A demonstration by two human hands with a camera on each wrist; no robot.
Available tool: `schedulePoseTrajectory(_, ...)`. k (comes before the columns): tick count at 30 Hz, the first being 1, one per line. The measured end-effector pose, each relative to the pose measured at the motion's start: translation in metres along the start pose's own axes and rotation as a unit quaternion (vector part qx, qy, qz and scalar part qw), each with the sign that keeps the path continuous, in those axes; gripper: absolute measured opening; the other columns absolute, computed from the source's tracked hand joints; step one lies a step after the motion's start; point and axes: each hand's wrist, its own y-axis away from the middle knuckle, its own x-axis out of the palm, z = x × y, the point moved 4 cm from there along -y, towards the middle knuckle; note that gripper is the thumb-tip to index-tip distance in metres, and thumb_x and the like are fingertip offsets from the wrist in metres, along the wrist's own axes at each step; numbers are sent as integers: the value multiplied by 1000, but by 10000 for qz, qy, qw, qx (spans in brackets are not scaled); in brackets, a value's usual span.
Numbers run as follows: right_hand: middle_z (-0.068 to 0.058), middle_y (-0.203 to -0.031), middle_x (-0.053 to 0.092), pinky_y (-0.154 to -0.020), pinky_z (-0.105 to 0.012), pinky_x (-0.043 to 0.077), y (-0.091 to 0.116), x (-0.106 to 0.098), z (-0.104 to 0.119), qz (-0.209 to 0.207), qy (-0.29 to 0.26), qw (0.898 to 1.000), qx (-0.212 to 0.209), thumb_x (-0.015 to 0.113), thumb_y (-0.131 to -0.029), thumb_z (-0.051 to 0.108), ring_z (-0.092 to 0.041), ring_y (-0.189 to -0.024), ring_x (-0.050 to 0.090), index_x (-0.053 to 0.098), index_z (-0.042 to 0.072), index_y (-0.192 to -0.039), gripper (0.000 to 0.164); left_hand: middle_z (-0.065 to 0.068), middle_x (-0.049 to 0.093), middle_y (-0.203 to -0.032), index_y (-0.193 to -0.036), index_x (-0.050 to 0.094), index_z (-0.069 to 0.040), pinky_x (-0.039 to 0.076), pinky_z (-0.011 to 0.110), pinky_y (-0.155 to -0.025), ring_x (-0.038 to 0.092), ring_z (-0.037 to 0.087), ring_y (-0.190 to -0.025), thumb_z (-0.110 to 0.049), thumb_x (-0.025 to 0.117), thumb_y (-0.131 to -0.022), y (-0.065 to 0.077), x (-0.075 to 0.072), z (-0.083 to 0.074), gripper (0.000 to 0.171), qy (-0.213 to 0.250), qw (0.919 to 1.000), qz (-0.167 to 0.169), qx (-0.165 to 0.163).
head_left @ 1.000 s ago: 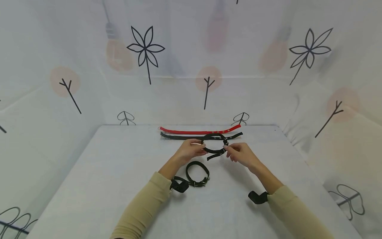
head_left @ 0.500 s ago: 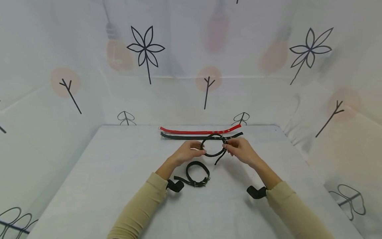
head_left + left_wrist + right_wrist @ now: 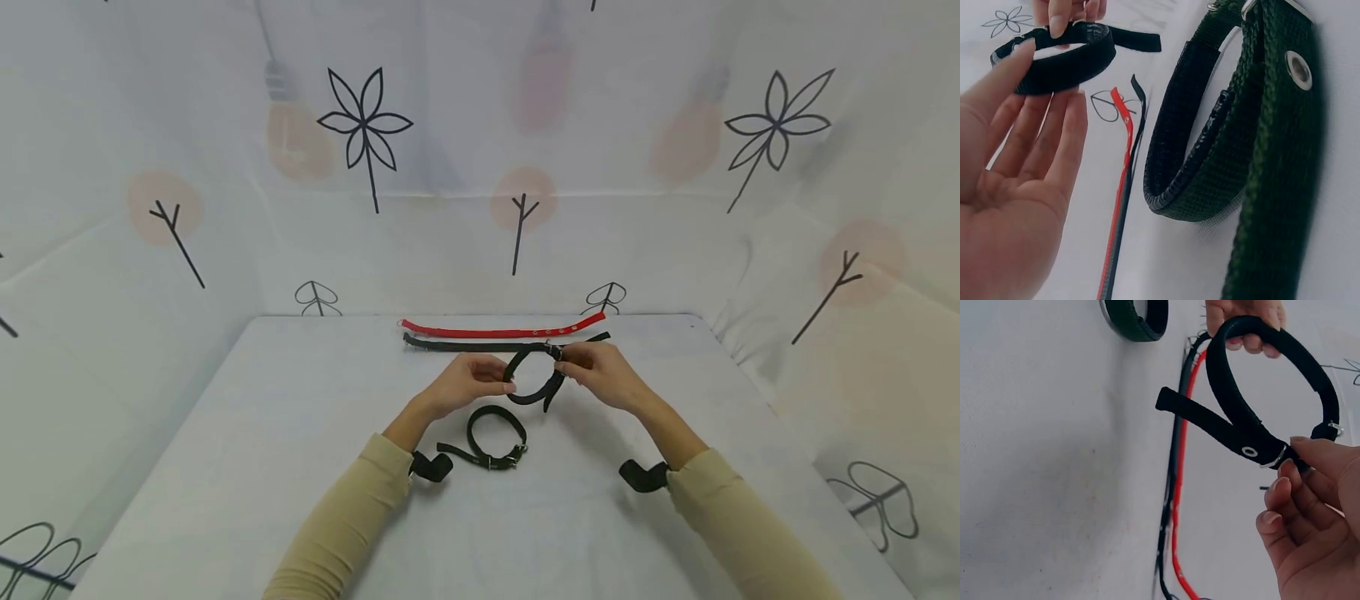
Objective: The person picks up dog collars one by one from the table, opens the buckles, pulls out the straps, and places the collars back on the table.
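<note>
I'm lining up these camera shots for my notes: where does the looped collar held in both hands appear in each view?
Head: the held collar is a little right of and below centre, between the left hand and right hand.
Left wrist: the held collar is at upper left.
Right wrist: the held collar is at upper right.
Shared landmark: the red strap, visible in all three views.

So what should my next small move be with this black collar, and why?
I'd probably lower the black collar to the table beside the looped green collar: your left hand and right hand hold it up, and its tail already runs through the buckle.
</note>
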Motion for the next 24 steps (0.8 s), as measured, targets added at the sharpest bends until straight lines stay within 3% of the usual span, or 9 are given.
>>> schedulePoseTrajectory(6,0,-82,66,-60,-30,48,-4,2,2,-232,58,9995,-208,69,-98,10,-18,-71,57,75,5,-108,12,5,75,-104,-114,71,2,54,34,-91,70,20,-101,-10,77,-92,3,10,-10,25,87,9971,668,346)
schedulePoseTrajectory(10,-6,-83,66,-62,-31,49,-9,6,2,-364,-108,9990,-241,70,-98,8,-24,-73,59,74,7,-110,13,6,75,-103,-110,74,-2,56,34,-88,70,19,-98,-5,75,-94,3,17,-17,17,82,9934,866,754)
schedulePoseTrajectory(14,-13,-93,70,-69,-32,52,-12,8,2,-339,-248,9991,-61,68,-99,9,-27,-80,64,69,4,-122,24,7,76,-100,-108,75,-2,56,33,-89,70,16,-95,-7,75,-94,3,22,-22,15,-291,9903,680,1172)
schedulePoseTrajectory(18,-10,-94,70,-71,-34,51,-12,9,4,-326,-341,9984,321,62,-103,16,-26,-82,63,66,2,-128,29,-1,76,-98,-106,77,-9,56,32,-87,68,11,-94,-12,76,-94,4,20,-27,13,-1251,9814,204,1439)
schedulePoseTrajectory(20,-9,-89,68,-69,-34,49,-12,8,7,-371,-474,9969,515,58,-106,22,-27,-80,62,69,2,-119,26,-3,75,-97,-105,78,-10,56,35,-85,67,10,-93,-12,77,-93,4,20,-30,11,-1669,9739,-1,1537)
schedulePoseTrajectory(24,-7,-75,63,-63,-34,43,-12,9,16,-503,-783,9918,874,51,-108,39,-25,-72,57,71,1,-94,45,-3,75,-96,-103,77,-10,57,41,-84,65,10,-90,-9,76,-94,4,21,-33,10,-2244,9606,-148,1635)
